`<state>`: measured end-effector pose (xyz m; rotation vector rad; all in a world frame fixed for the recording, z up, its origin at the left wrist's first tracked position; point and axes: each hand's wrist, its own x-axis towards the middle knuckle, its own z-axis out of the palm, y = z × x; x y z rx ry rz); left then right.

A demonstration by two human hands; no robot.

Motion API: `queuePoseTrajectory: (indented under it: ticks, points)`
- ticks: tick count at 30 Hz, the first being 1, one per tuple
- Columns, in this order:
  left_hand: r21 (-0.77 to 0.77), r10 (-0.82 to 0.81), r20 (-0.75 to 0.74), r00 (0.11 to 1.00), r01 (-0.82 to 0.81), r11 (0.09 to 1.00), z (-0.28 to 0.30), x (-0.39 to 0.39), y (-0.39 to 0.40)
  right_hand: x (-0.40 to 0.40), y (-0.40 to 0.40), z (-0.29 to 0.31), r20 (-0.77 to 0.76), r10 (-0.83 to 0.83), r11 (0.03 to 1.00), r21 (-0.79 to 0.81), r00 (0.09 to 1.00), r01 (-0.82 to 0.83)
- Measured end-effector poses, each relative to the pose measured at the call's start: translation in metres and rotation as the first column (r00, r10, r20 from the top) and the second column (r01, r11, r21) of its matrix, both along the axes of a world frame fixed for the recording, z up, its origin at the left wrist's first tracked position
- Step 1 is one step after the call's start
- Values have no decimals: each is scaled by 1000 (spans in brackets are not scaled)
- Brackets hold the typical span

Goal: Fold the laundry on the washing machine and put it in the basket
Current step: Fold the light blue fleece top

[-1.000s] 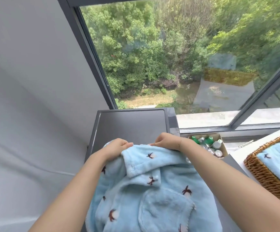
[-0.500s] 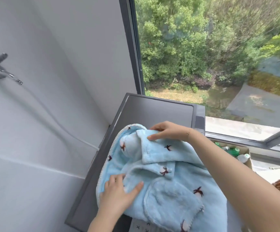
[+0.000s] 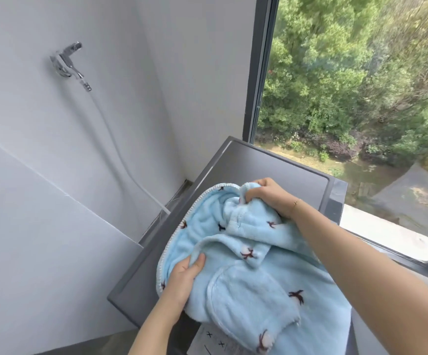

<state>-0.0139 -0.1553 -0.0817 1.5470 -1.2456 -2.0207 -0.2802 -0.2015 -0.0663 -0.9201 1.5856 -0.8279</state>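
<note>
The robe [image 3: 253, 272], pale blue fleece with small dark bird marks, lies bunched on the grey washer [image 3: 271, 170], its near end hanging over the front edge. The left hand [image 3: 184, 275] pinches a fold at the robe's near-left edge, thumb on top. Farther back, the right hand [image 3: 266, 196] grips a bunch of fleece, fingers curled in. A tap [image 3: 67, 62] sits on the wall beyond.

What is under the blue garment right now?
The grey washing machine top lies under the blue garment, with a white printed panel showing at its near edge. Anything else beneath the fabric is covered.
</note>
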Motion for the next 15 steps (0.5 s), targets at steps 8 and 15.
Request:
queuePoseTrajectory:
  ticks: [8,15]
  points:
    - [-223,44,449,892,64,973,-22,-11,-20,24,-42,-41,-548,125,975,224,827,2]
    - [-104,-168,870,464,506,856,-4,16,-24,17,-32,-56,-670,82,971,221,738,93]
